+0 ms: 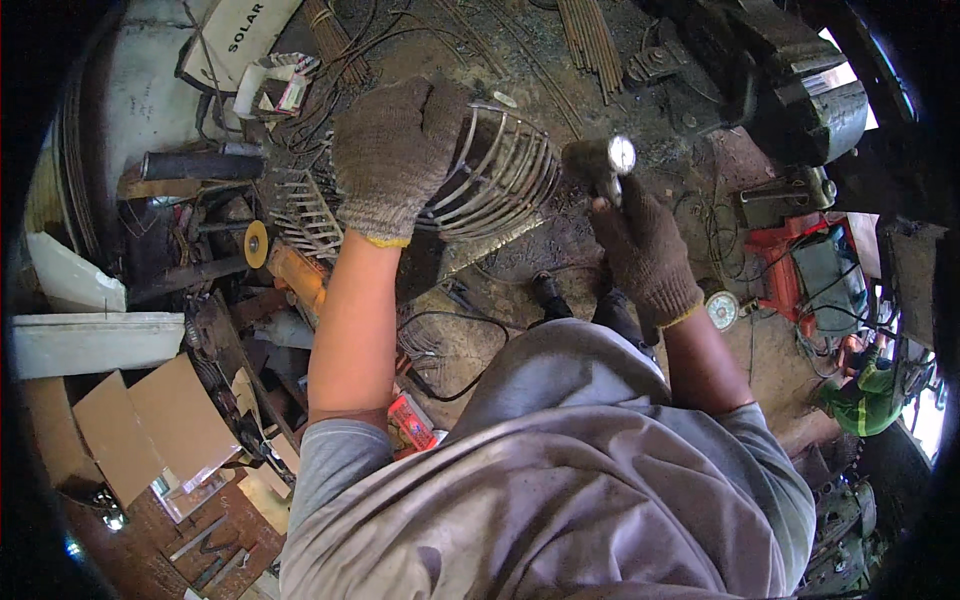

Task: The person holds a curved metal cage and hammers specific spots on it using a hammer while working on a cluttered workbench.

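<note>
My left hand (395, 165), in a brown knit glove with a yellow cuff edge, is closed at the near left side of a curved cage (507, 180) of bent metal bars. Its fingertips are hidden behind the glove's back. The cage has a flat metal strip along its lower edge. To the right of it, my right hand (648, 250), gloved alike, grips a hammer (590, 160) by its handle. The hammer's round, shiny striking face points right, and its head is raised apart from the cage's bars.
An orange power tool (298, 275) with a yellow disc lies left, near a slatted metal grate (303, 212). Cardboard (150, 425) sits lower left. Rod bundles (592, 45) and loose cables cover the far floor. Right are a red-framed machine (775, 265) and a person in green (868, 398).
</note>
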Tool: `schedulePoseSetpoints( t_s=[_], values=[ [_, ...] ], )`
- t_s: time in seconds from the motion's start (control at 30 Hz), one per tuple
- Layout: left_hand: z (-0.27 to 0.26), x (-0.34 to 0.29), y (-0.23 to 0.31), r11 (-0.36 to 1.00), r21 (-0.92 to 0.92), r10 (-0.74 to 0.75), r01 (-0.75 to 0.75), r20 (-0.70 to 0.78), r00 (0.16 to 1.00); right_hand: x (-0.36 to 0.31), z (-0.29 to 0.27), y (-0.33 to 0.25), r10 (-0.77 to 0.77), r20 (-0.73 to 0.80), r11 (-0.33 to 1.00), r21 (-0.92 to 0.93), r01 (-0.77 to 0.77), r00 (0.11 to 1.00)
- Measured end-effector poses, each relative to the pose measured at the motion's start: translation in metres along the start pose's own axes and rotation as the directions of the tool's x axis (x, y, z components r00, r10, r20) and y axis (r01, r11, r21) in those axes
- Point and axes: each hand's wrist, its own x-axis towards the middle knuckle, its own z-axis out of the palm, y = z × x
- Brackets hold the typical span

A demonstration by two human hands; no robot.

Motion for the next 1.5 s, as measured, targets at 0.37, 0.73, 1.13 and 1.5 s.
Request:
schedulePoseSetpoints(
  t_s=[0.37, 0.73, 1.13, 1.5],
  values=[
    [-0.023, 0.008, 0.007, 0.992, -0.011, -0.114, 0.123, 0.287, 0.951, -0.027, 0.009, 0.058, 0.057, 0.02, 0.981, 0.184, -0.06, 0.998],
    [-0.081, -0.031, -0.014, 0.754, -0.536, -0.428, 0.38, 0.038, 0.903, -0.039, 0.007, 0.073, 0.071, 0.006, 0.889, 0.453, -0.067, 0.997],
    [-0.089, -0.026, 0.021, 0.934, -0.103, -0.328, 0.341, 0.12, 0.937, -0.051, 0.014, 0.071, 0.053, 0.066, 0.894, 0.442, -0.077, 0.996],
    [-0.025, -0.007, 0.018, 0.975, -0.046, -0.2, 0.216, 0.239, 0.95, -0.043, 0.005, 0.016, -0.235, -0.005, 0.89, 0.4, 0.218, 0.972]
  ],
)
